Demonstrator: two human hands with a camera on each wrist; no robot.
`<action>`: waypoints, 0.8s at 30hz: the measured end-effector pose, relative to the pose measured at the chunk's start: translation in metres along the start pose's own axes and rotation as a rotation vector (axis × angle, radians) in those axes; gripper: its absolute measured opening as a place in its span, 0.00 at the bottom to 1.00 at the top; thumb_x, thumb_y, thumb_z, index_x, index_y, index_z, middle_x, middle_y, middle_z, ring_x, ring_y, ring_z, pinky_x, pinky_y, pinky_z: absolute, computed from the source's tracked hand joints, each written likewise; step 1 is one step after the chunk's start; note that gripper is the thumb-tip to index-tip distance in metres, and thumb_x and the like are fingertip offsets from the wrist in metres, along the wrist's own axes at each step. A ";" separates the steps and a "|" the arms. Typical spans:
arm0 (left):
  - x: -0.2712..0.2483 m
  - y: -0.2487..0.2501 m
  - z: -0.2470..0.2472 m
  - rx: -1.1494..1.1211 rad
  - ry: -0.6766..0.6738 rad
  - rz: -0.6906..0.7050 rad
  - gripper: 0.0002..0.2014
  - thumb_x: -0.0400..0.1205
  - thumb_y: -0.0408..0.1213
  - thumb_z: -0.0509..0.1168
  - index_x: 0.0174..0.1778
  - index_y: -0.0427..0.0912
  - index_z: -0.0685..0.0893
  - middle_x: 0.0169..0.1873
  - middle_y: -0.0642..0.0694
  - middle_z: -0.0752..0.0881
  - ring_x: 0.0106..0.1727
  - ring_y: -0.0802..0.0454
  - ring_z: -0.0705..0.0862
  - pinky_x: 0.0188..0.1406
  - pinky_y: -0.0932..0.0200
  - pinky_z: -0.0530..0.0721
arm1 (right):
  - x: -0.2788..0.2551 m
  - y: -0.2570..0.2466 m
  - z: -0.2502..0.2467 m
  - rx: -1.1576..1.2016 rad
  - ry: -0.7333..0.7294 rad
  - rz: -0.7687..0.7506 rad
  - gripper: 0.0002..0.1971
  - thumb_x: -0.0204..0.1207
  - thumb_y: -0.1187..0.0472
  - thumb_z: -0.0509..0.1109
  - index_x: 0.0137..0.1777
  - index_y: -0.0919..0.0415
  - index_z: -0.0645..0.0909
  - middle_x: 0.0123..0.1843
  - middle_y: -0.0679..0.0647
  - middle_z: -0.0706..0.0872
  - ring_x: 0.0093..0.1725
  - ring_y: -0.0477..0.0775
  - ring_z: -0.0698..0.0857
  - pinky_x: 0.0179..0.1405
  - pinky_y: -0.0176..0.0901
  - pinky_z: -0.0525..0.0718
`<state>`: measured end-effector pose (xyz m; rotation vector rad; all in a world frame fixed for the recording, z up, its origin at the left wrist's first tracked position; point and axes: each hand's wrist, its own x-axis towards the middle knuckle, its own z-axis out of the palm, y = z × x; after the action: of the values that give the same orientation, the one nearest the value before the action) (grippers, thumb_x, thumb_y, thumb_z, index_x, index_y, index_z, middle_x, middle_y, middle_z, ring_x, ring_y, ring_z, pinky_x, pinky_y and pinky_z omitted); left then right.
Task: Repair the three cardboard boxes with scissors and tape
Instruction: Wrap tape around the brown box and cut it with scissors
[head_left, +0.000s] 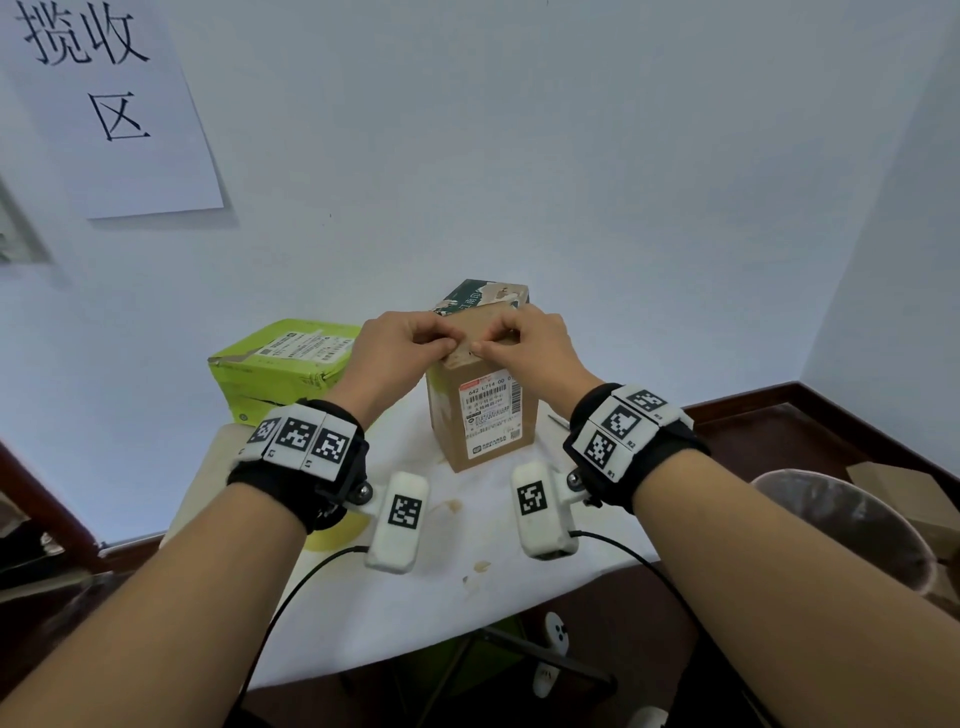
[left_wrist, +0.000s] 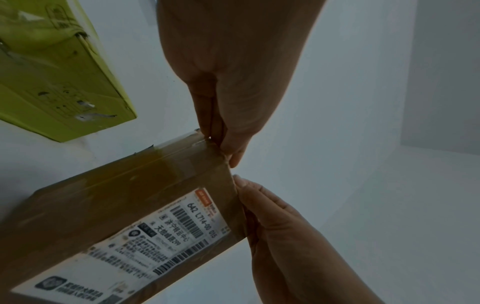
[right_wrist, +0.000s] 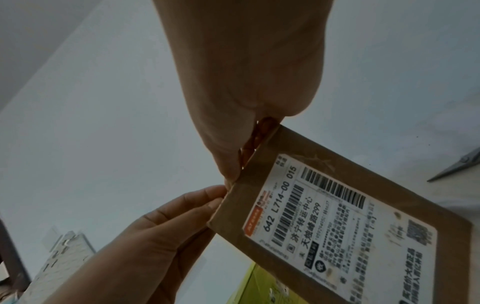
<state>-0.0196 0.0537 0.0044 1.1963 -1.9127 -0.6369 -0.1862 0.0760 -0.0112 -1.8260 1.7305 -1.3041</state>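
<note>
A brown cardboard box (head_left: 480, 415) with a white shipping label stands upright in the middle of the white table (head_left: 457, 587). My left hand (head_left: 441, 343) and right hand (head_left: 485, 349) meet at its top front edge, fingers curled. In the left wrist view my left hand (left_wrist: 223, 144) pinches the box's (left_wrist: 116, 205) top corner, where clear tape (left_wrist: 182, 147) lies. In the right wrist view my right hand (right_wrist: 231, 168) pinches the same edge of the box (right_wrist: 350, 226), thumb on the front face. Scissors (right_wrist: 457, 166) lie on the table to the box's right.
A green box (head_left: 283, 364) sits at the back left, and a printed box (head_left: 483, 296) stands behind the brown one against the wall. A bin with a plastic liner (head_left: 841, 525) stands off the table's right side. A paper sign (head_left: 114, 104) hangs on the wall.
</note>
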 end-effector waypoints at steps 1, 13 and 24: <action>0.000 0.000 0.000 -0.006 -0.001 0.002 0.07 0.78 0.35 0.71 0.48 0.49 0.92 0.43 0.54 0.91 0.49 0.60 0.88 0.50 0.68 0.79 | 0.000 0.000 0.000 0.000 0.002 0.002 0.14 0.70 0.52 0.77 0.28 0.42 0.76 0.39 0.36 0.75 0.61 0.58 0.76 0.62 0.58 0.78; -0.003 -0.001 -0.001 -0.010 0.014 0.026 0.07 0.79 0.36 0.70 0.47 0.51 0.92 0.43 0.56 0.91 0.49 0.64 0.86 0.51 0.68 0.80 | -0.003 -0.003 0.001 0.066 0.024 0.067 0.06 0.78 0.50 0.67 0.47 0.49 0.81 0.44 0.40 0.78 0.64 0.55 0.73 0.65 0.55 0.75; -0.004 0.000 -0.001 -0.009 0.013 0.027 0.07 0.79 0.36 0.70 0.48 0.51 0.92 0.43 0.57 0.91 0.50 0.63 0.87 0.53 0.64 0.81 | -0.004 -0.006 0.001 0.054 0.043 0.082 0.09 0.75 0.46 0.69 0.48 0.50 0.82 0.44 0.40 0.77 0.63 0.52 0.72 0.66 0.53 0.74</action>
<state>-0.0178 0.0571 0.0039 1.1648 -1.9096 -0.6212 -0.1811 0.0803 -0.0092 -1.6917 1.7552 -1.3534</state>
